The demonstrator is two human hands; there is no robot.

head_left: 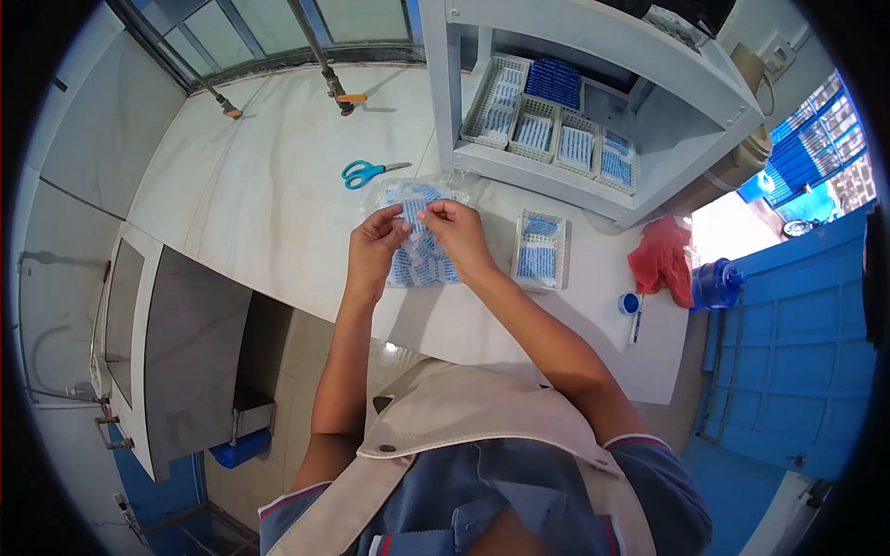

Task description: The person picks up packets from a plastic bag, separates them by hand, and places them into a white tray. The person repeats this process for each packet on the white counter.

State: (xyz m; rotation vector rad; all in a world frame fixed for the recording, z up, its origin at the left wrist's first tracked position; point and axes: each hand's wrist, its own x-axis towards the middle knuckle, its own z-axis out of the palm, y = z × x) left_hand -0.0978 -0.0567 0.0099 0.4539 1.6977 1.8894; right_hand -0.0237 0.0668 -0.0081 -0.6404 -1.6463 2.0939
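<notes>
Between both hands is a small white sachet with blue print (414, 211). My left hand (375, 243) is closed in a pinch at its left edge. My right hand (456, 239) pinches the opposite edge, thumb and fingers together. Directly below lies a clear plastic bag (422, 271) full of similar blue-and-white sachets, partly covered by my hands. Just beyond the bag, blue-handled scissors (363, 173) rest on the white counter. To the right of my right hand stands a small white basket (562, 252) holding more printed sachets.
A white shelf unit (556, 181) at the back right holds several baskets of sachets and a dark blue bundle (553, 82). Rightward lie a red plastic bag (662, 259), a small blue-topped container (629, 303) and a blue water bottle (716, 284). Gas taps (346, 100) rise from the counter (269, 204).
</notes>
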